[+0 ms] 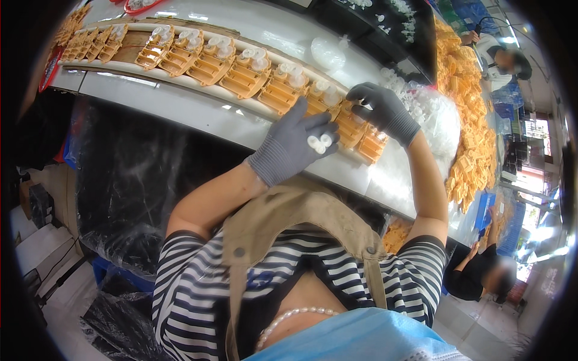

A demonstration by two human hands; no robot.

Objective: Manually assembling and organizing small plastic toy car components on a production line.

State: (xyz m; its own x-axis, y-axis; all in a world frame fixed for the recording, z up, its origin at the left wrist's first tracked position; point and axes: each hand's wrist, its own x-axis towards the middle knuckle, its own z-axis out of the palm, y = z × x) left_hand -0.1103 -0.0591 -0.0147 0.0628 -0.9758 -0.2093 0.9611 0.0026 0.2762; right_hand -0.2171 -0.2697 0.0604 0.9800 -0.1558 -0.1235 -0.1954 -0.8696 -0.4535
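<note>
Both of my hands wear grey gloves and are over a row of orange plastic housings with compartments. Several small white round caps rest in the fingers of my left hand, which is on the near side of the row. Just beyond the row's right end, my right hand has its fingers bent together round a small white piece. Directly below it is the end housing. Translucent round parts sit at the far ends of many housings. My fingers partly hide the housings between my hands.
The housings stand along a long white-edged rail on the white table. Beyond it lie a clear bag and a black tray. A plastic bag of white parts and an orange parts heap are at right. Other people work nearby.
</note>
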